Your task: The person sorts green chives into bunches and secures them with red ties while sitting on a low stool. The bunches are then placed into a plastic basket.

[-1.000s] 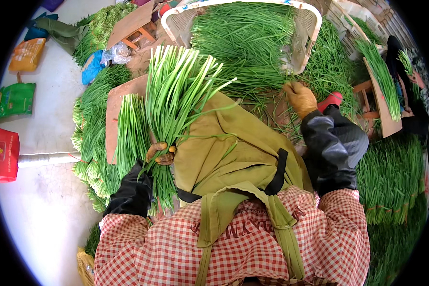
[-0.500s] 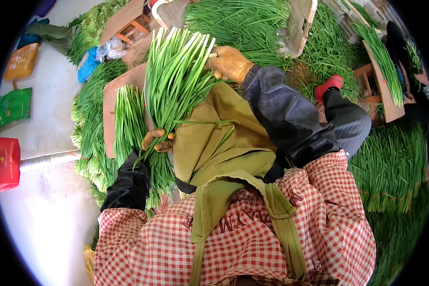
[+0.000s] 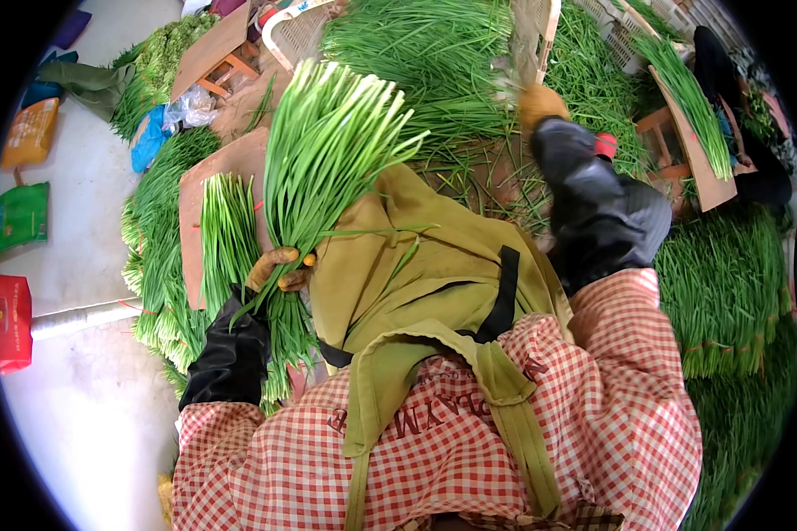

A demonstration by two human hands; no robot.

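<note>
My left hand (image 3: 277, 267), in a stained tan glove, is closed around the lower part of a bunch of garlic chives (image 3: 328, 150). The pale cut ends fan out at the top, and the leaves hang below my fist. Beside it, a smaller chive bundle (image 3: 226, 221) lies on a brown board (image 3: 192, 190). Out to the right, my right hand (image 3: 543, 106) is near the loose chives and the basket's edge. Motion smears that glove, so its fingers and anything in them cannot be made out.
Loose chives (image 3: 425, 53) fill a pale plastic basket (image 3: 283, 40) ahead of me. Tied bundles (image 3: 173, 239) line my left side, and more bundles (image 3: 722, 301) stand at right. Another person's arm (image 3: 762, 181) is by a board with chives (image 3: 692, 106) at far right.
My right hand has left the cut ends of the bunch and swung right, toward the basket's right edge. The left hand keeps its hold on the chives.
</note>
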